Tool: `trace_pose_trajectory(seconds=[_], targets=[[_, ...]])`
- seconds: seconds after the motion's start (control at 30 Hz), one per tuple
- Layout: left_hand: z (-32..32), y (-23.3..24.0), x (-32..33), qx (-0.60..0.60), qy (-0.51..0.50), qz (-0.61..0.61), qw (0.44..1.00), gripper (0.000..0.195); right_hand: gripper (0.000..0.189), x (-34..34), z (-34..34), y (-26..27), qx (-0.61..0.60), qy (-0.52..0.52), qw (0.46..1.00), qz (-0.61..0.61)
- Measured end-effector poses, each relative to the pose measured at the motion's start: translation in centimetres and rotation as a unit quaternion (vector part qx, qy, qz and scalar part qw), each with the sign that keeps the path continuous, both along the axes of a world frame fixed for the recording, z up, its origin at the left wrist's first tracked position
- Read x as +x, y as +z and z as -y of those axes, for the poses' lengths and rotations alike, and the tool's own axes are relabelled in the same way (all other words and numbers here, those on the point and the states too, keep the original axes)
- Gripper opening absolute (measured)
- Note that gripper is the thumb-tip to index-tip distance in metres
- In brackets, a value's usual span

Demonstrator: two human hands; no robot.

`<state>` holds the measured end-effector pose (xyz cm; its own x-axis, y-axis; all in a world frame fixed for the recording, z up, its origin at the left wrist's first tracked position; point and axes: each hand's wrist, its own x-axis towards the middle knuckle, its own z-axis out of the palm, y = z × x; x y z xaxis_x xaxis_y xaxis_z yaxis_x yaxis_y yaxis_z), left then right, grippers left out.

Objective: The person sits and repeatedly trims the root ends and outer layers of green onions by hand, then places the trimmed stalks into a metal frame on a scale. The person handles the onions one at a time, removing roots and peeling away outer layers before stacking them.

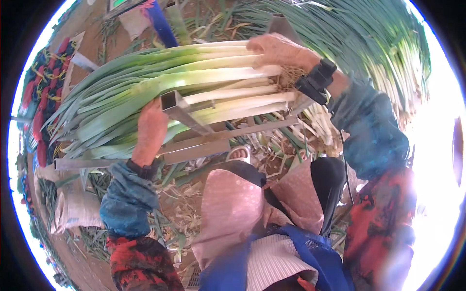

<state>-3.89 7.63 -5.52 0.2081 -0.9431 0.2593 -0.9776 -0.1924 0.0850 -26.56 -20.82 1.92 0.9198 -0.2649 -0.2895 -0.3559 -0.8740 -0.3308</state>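
A row of long leeks or large green onions (218,77) lies across a metal frame (251,130), with green leaves to the left and white stems and roots to the right. My left hand (151,125) is at the near edge of the leaves, beside an upright square metal post (182,109); its fingers are partly hidden, so its grip cannot be told. Bent over the white stems near the root end is my right hand (278,51), touching them from above with its fingertips. A black device is strapped on the right wrist.
A large pile of green onions (349,40) lies at the upper right. Red netted bundles (42,105) are at the far left, and a pale sack (78,209) at the lower left. A blue post (162,25) rises behind the frame. Leaf scraps cover the ground.
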Motion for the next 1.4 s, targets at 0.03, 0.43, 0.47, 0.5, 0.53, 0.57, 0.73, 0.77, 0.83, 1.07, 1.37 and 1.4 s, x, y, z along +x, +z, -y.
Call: trace_pose_trajectory(seconds=[0.03,0.43,0.47,0.5,0.53,0.57,0.73,0.77,0.83,1.07,1.37,1.4], targets=[[0.1,0.2,0.3,-0.007,0.015,-0.066,0.998,0.037,0.048,-0.5,-0.8,0.6,-0.04,-0.028,0.991,0.126],[0.0,6.1,-2.0,0.055,-0.113,-0.114,0.986,0.025,0.022,-5.2,-8.6,-4.3,-0.04,0.0,0.981,0.19],[-0.9,5.4,-1.4,0.065,-0.112,-0.104,0.986,0.025,0.021,-5.0,-9.1,-5.7,-0.064,-0.014,0.977,0.203],[-1.4,4.2,-0.6,0.073,-0.111,-0.098,0.986,0.026,0.02,-4.7,-9.6,-6.5,-0.089,-0.029,0.973,0.213],[-1.8,3.4,-0.2,0.07,-0.085,-0.097,0.989,0.026,0.02,-4.4,-10.1,-6.5,-0.084,-0.003,0.972,0.218],[-2.1,3.1,-0.2,0.04,-0.101,-0.084,0.991,0.026,0.026,-4.5,-10.8,-5.8,-0.073,-0.03,0.978,0.191],[-1.4,5.0,0.4,-0.061,-0.1,-0.345,0.931,0.024,0.032,-4.6,-10.5,-6.2,-0.033,-0.077,0.985,0.151],[-1.0,5.5,0.4,-0.064,-0.101,-0.345,0.931,0.024,0.032,-4.7,-10.0,-6.4,-0.037,-0.076,0.985,0.151],[-0.3,7.1,0.1,-0.178,-0.126,-0.108,0.97,0.027,0.032,-4.8,-10.2,-6.2,-0.058,-0.068,0.983,0.162],[5.1,5.4,1.3,-0.038,-0.158,0.002,0.987,0.026,0.03,-4.8,-9.7,-6.0,-0.016,-0.077,0.987,0.141],[6.4,6.8,2.3,0.02,-0.215,0.021,0.976,0.01,0.024,-3.2,-11.4,-5.2,0.004,-0.124,0.938,0.323],[6.5,7.1,2.1,0.02,-0.219,0.021,0.975,0.01,0.026,-3.2,-11.5,-5.6,-0.026,-0.111,0.943,0.313]])
